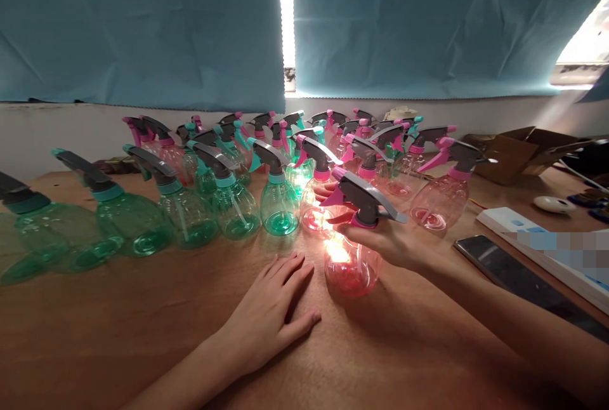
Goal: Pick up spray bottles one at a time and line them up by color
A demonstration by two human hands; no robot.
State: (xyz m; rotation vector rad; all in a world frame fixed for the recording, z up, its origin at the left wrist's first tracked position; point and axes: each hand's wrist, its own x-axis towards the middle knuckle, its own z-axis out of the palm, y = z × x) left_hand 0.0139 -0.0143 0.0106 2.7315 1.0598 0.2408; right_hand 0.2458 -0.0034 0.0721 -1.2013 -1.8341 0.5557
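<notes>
A pink spray bottle (353, 278) with a grey and pink trigger head stands upright in front of me. My right hand (391, 242) comes from the right and grips it around the neck, just under the head; some fingers are partly hidden behind it. To its left, my left hand (269, 310) lies flat on the wooden table (118, 334), fingers and thumb apart, holding nothing. Beyond that hand is a green spray bottle (280, 207) with a turquoise collar. Another pink spray bottle (440, 200) stands past my right forearm.
Several green and pink spray bottles form rows toward the wall. At the right lie a white power strip (514, 223), a black phone (499, 264) and a white mouse-like object (554, 205). An open cardboard box (516, 153) sits behind them. Blue curtains (143, 29) hang at the back.
</notes>
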